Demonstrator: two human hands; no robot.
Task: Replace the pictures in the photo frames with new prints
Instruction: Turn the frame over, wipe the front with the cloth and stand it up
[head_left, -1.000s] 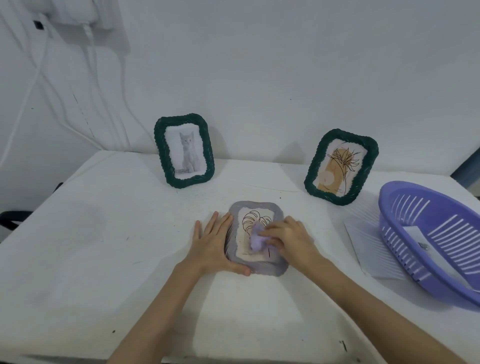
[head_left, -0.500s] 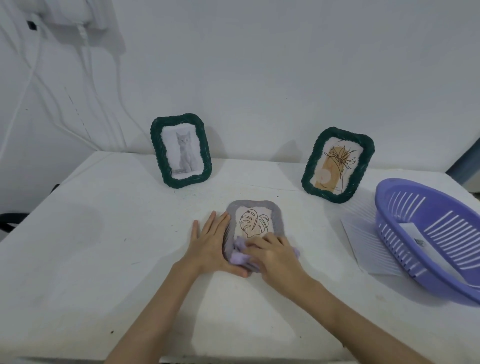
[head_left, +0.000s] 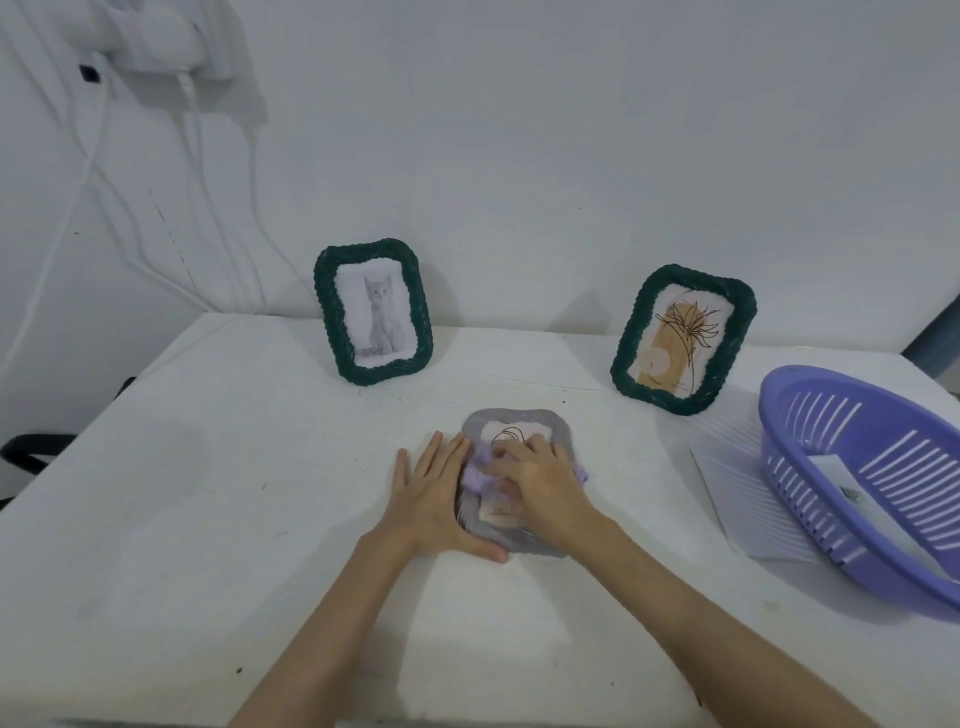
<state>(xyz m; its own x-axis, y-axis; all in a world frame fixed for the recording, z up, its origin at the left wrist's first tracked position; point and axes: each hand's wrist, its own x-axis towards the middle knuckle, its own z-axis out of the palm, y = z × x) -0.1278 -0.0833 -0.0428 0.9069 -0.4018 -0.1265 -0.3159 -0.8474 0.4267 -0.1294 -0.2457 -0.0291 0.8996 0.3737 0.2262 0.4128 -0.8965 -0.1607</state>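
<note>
2 green frames stand at the back of the counter (head_left: 208, 467): the cat frame (head_left: 373, 310) and, farther right, the plant frame (head_left: 683, 339). Between them and nearer, the left hand (head_left: 435, 498) lies with straight fingers on the flat grey frame (head_left: 519, 423), while the right hand (head_left: 540, 486) presses a lilac cloth (head_left: 477, 477) onto it, fingers curled. A purple basket (head_left: 862, 467) sits far right.

The surface (head_left: 182, 519) lies bare across the left and lower frame, while two green frames (head_left: 373, 312) upper centre and a purple basket (head_left: 857, 467) at right block passage.
</note>
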